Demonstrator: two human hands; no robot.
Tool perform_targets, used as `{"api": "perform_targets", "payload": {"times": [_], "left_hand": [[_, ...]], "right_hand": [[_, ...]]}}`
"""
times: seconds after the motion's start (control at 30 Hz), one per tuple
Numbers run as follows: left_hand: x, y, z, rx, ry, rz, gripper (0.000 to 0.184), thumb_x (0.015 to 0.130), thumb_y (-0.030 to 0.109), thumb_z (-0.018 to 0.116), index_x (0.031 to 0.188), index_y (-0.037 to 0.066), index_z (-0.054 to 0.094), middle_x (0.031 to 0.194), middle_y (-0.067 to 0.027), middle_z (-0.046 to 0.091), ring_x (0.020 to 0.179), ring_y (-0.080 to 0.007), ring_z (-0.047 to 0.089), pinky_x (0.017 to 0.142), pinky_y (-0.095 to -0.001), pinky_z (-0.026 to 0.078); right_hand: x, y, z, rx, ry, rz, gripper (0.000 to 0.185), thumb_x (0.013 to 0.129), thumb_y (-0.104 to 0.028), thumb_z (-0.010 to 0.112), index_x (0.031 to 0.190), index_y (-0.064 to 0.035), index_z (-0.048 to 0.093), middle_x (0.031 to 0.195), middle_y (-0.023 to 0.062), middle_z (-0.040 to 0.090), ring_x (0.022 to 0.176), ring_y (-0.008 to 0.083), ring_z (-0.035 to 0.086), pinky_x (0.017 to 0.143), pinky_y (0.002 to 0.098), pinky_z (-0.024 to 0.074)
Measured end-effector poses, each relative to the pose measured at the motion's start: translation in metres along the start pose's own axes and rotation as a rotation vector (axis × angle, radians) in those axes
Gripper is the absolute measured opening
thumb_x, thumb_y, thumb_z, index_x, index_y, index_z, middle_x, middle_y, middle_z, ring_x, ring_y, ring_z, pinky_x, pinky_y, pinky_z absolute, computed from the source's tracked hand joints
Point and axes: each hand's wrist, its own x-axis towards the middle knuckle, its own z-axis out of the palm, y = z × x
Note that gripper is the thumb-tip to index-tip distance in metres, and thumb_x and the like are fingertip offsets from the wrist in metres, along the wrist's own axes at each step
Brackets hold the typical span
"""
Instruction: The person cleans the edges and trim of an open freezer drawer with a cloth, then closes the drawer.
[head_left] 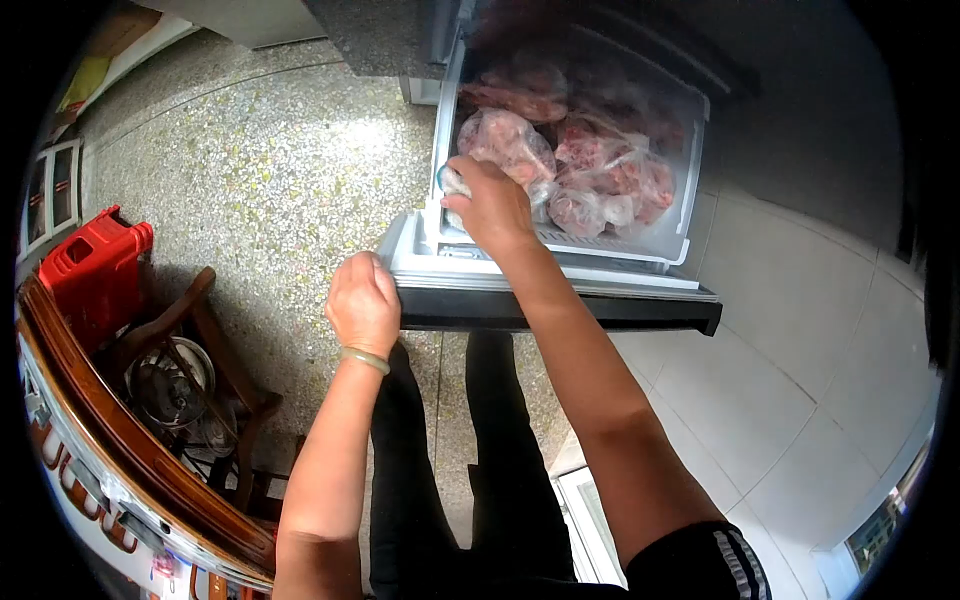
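Note:
A freezer drawer (560,262) stands pulled out in front of me, with a white inner bin and a dark front panel. My left hand (363,305) is closed around the left end of the drawer front, a pale bangle on its wrist. My right hand (490,205) reaches over the front into the bin's near left corner. Its fingers are closed on a small whitish packet (453,183) with a blue edge, partly hidden by the hand. Beside it lie clear plastic bags of frozen meat (620,175); more bags fill the darker back of the bin.
To the left, a red plastic container (95,262) stands near a dark wooden chair (180,310). A wooden table edge (130,450) curves along the lower left. White wall tiles (770,330) lie to the right, above speckled flooring (270,170).

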Motion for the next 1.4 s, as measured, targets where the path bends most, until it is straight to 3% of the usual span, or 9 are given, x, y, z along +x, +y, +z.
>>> {"api": "perform_targets", "payload": {"times": [0.1,0.23,0.6,0.83,0.93,1.07,1.27,1.33,1.4], "left_hand": [[0.000,-0.002,0.001,0.017,0.008,0.005,0.013,0.084,0.014,0.047,0.078,0.005,0.054,0.075,-0.0139,0.056,0.072,-0.0329,0.055,0.064,-0.0438,0.044],[0.002,0.001,-0.001,0.028,-0.001,-0.005,0.013,0.084,0.015,0.047,0.078,0.005,0.053,0.075,-0.0137,0.056,0.072,-0.0328,0.055,0.063,-0.0436,0.044],[0.000,-0.002,0.001,0.014,-0.004,0.018,0.013,0.084,0.013,0.047,0.078,0.005,0.054,0.076,-0.0146,0.056,0.074,-0.0339,0.055,0.065,-0.0443,0.044],[0.000,-0.001,-0.002,0.013,0.000,0.001,0.012,0.083,0.012,0.047,0.079,0.004,0.054,0.076,-0.0150,0.056,0.073,-0.0345,0.055,0.065,-0.0445,0.044],[-0.001,-0.004,0.002,-0.010,-0.010,0.002,0.011,0.083,0.013,0.048,0.080,0.004,0.054,0.076,-0.0149,0.057,0.073,-0.0341,0.055,0.065,-0.0438,0.045],[0.000,-0.001,0.001,-0.020,0.004,-0.004,0.012,0.083,0.013,0.047,0.079,0.004,0.054,0.075,-0.0150,0.056,0.073,-0.0342,0.055,0.066,-0.0446,0.044],[-0.002,-0.002,0.002,-0.001,-0.007,-0.004,0.014,0.085,0.015,0.046,0.081,0.006,0.056,0.077,-0.0151,0.058,0.073,-0.0345,0.056,0.065,-0.0446,0.045],[-0.002,-0.003,0.004,0.006,-0.018,-0.022,0.014,0.085,0.016,0.046,0.082,0.006,0.056,0.077,-0.0146,0.058,0.073,-0.0346,0.056,0.065,-0.0444,0.045],[-0.001,-0.003,0.004,-0.011,-0.021,-0.011,0.017,0.087,0.017,0.044,0.083,0.006,0.056,0.079,-0.0162,0.058,0.074,-0.0357,0.056,0.066,-0.0440,0.045]], "right_hand": [[0.002,0.003,0.008,0.047,0.279,-0.037,0.038,0.074,-0.014,0.067,0.109,-0.0061,0.052,0.103,0.0176,0.059,0.099,0.0367,0.055,0.086,0.0377,0.0433],[0.002,0.012,0.005,0.337,0.249,0.160,0.036,0.075,-0.014,0.066,0.108,-0.0056,0.054,0.108,0.0168,0.057,0.101,0.0356,0.054,0.087,0.0373,0.0427],[0.006,-0.010,0.014,-0.302,-0.250,-0.145,0.025,0.071,-0.013,0.068,0.095,-0.0060,0.064,0.093,0.0135,0.058,0.089,0.0336,0.058,0.079,0.0408,0.0458],[0.014,0.015,-0.019,-0.381,-0.564,0.023,0.022,0.074,-0.005,0.062,0.095,-0.0043,0.066,0.105,0.0177,0.060,0.100,0.0291,0.058,0.084,0.0361,0.0471],[-0.006,0.034,-0.018,0.108,-0.272,0.190,0.025,0.073,-0.004,0.062,0.098,-0.0036,0.064,0.107,0.0170,0.060,0.099,0.0298,0.058,0.085,0.0316,0.0452],[-0.002,0.022,0.034,0.318,0.114,-0.245,0.037,0.078,-0.006,0.060,0.114,-0.0064,0.054,0.110,0.0172,0.054,0.098,0.0316,0.055,0.085,0.0381,0.0444],[-0.022,-0.002,0.021,0.184,0.076,-0.122,0.023,0.075,-0.005,0.060,0.098,-0.0069,0.060,0.108,0.0155,0.054,0.094,0.0330,0.057,0.080,0.0416,0.0447],[-0.026,-0.023,-0.030,-0.006,-0.444,0.158,0.024,0.078,-0.010,0.061,0.102,-0.0081,0.059,0.099,0.0133,0.058,0.092,0.0340,0.057,0.078,0.0408,0.0453],[-0.050,-0.033,-0.036,0.066,-0.138,0.074,0.028,0.078,-0.013,0.061,0.106,-0.0106,0.058,0.096,0.0135,0.060,0.090,0.0359,0.057,0.078,0.0411,0.0452]]}}
